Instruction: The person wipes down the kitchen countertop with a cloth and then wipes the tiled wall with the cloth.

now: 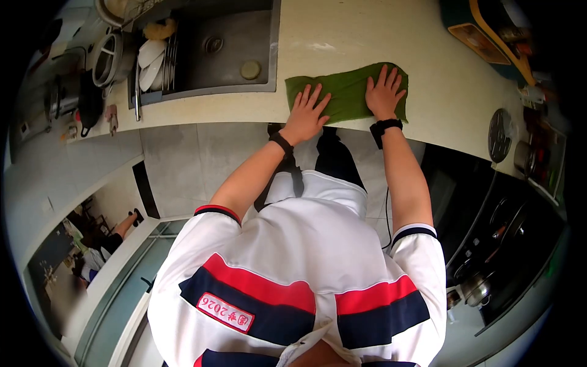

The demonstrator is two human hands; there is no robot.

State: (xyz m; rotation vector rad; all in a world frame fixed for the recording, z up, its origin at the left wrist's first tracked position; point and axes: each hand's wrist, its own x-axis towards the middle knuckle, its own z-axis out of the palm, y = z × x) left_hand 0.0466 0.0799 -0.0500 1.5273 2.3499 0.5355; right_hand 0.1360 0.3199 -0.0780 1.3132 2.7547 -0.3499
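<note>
I see the left hand (303,117) and right hand (383,98) spread flat, gripping nothing, on the green cloth (348,95) beneath them; uneven pressure could bunch it between them.

Left hand (306,115) partly hides cloth (348,98); distant person (110,244) seems blurred.

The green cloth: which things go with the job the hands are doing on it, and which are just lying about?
Seem part of the job:
- green cloth, spread on the counter
- left hand and right hand, both flat on it
- counter underneath

Just about:
- sink
- pale round thing in it
- white dishes
- metal pot
</note>
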